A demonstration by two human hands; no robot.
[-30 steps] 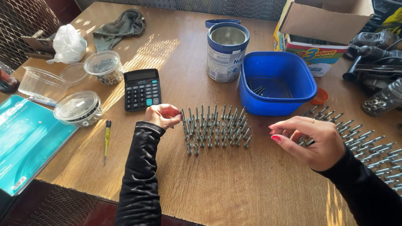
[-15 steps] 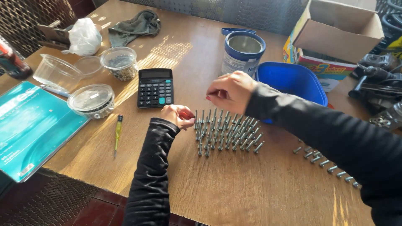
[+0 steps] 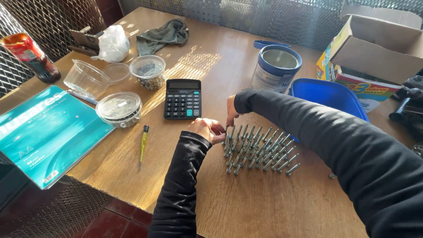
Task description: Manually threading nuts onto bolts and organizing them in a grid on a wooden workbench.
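Note:
Several grey bolts (image 3: 257, 150) stand upright in tidy rows on the wooden table (image 3: 282, 207). My left hand (image 3: 208, 130) rests at the left edge of the rows, fingers curled against the nearest bolts. My right hand (image 3: 231, 111) reaches across from the right and pinches one bolt (image 3: 228, 130) at the rows' far left corner, its tip touching the table. Both arms wear black sleeves. The right sleeve hides part of the blue tub.
A black calculator (image 3: 182, 98) lies just left of the hands, a yellow screwdriver (image 3: 143, 145) near the front edge. A blue tub (image 3: 328, 94), an open tin (image 3: 275, 68), a cardboard box (image 3: 379, 44), clear plastic containers (image 3: 119, 108) and a teal notebook (image 3: 44, 132) surround the work spot.
My right hand swung from the loose bolts on the right over to the left corner of the rows and lowered a bolt there. The left hand stayed by the rows.

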